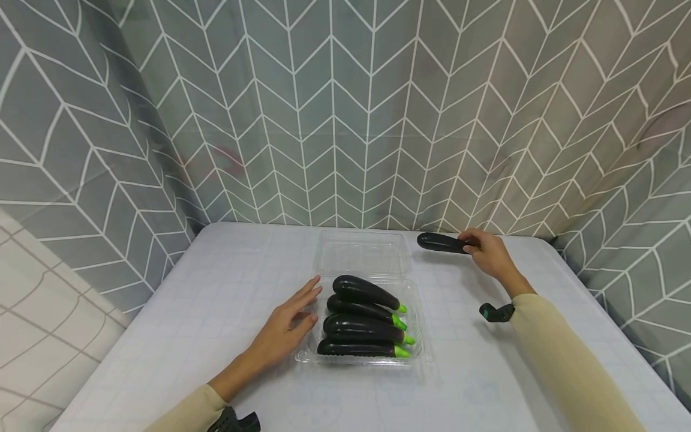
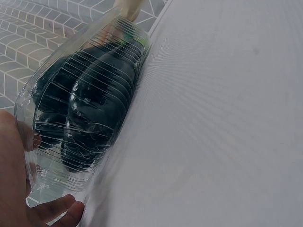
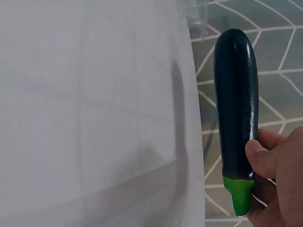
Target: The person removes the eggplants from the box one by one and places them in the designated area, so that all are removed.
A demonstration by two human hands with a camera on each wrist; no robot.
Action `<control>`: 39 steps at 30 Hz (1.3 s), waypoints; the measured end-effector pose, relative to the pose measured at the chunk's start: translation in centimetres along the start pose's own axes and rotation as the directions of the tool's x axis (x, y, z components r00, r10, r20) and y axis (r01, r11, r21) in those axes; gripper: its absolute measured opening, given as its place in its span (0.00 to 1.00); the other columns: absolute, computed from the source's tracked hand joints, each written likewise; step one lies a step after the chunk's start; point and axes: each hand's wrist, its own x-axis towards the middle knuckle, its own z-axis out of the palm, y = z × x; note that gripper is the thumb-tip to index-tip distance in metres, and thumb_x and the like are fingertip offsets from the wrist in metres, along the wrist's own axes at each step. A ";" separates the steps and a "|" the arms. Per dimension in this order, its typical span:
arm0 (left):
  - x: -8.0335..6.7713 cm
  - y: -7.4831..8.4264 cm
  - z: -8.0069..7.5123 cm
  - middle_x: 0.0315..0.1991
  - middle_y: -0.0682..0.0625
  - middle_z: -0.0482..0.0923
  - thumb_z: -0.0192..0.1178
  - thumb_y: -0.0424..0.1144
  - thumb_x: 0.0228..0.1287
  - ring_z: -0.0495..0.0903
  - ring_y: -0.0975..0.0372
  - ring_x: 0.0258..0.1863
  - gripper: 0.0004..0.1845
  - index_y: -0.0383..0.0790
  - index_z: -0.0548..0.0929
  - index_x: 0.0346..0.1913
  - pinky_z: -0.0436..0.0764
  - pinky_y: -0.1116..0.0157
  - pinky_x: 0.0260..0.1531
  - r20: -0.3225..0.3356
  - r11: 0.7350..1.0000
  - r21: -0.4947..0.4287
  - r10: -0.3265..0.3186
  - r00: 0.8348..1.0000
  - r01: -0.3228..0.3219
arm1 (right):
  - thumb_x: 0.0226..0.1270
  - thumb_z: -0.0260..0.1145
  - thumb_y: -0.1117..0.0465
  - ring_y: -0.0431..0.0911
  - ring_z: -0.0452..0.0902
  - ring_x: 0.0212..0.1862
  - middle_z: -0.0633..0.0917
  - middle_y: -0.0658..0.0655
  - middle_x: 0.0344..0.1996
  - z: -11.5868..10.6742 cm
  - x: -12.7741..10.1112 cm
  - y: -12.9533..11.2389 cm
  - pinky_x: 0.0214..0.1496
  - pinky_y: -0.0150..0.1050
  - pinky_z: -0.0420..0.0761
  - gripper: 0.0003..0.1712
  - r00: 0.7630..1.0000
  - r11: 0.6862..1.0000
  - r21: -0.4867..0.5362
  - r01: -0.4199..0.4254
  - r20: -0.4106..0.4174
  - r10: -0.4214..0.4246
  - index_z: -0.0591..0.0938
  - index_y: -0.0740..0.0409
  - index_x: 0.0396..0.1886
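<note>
right wrist view: the eggplant (image 3: 235,109) is pinched near its green stem by the right hand (image 3: 279,175), lifted over the bench's (image 1: 216,288) far edge. it looks light, stiff and glossy, likely slippery. the left hand (image 1: 283,330), fingers straight, rests against the clear tray (image 1: 418,324).

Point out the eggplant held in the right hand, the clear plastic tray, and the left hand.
held eggplant (image 3: 235,104): right wrist view, middle of its dark body.
clear plastic tray (image 1: 420,353): head view, front right rim.
left hand (image 1: 284,331): head view, back of the hand, beside the tray.
</note>
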 end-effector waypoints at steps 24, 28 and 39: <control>-0.4 -1.4 0.8 0.70 0.41 0.53 0.55 0.28 0.65 0.61 0.49 0.65 0.29 0.35 0.63 0.68 0.79 0.63 0.47 0.001 0.999 -0.020 -0.038 0.999 0.038 | 0.59 0.61 0.74 0.58 0.74 0.45 0.81 0.64 0.41 0.4 -0.3 3.2 0.46 0.52 0.72 0.13 0.998 0.999 -0.045 -0.017 0.067 0.020 0.79 0.64 0.45; -0.5 -2.3 1.0 0.71 0.45 0.53 0.55 0.30 0.66 0.60 0.52 0.66 0.29 0.40 0.63 0.69 0.78 0.64 0.48 -0.004 0.999 -0.026 -0.033 0.999 0.033 | 0.58 0.64 0.72 0.58 0.73 0.47 0.81 0.63 0.43 0.4 -0.3 3.2 0.49 0.53 0.72 0.14 0.997 0.998 -0.056 -0.015 0.076 0.019 0.79 0.63 0.46; 0.0 0.3 0.1 0.69 0.40 0.55 0.55 0.26 0.64 0.62 0.43 0.62 0.27 0.31 0.65 0.66 0.79 0.55 0.46 -0.012 0.999 -0.032 -0.025 1.000 0.025 | 0.58 0.65 0.71 0.60 0.73 0.49 0.80 0.64 0.46 0.0 -0.2 2.1 0.49 0.53 0.72 0.18 0.995 0.999 -0.040 0.008 0.104 -0.004 0.78 0.66 0.50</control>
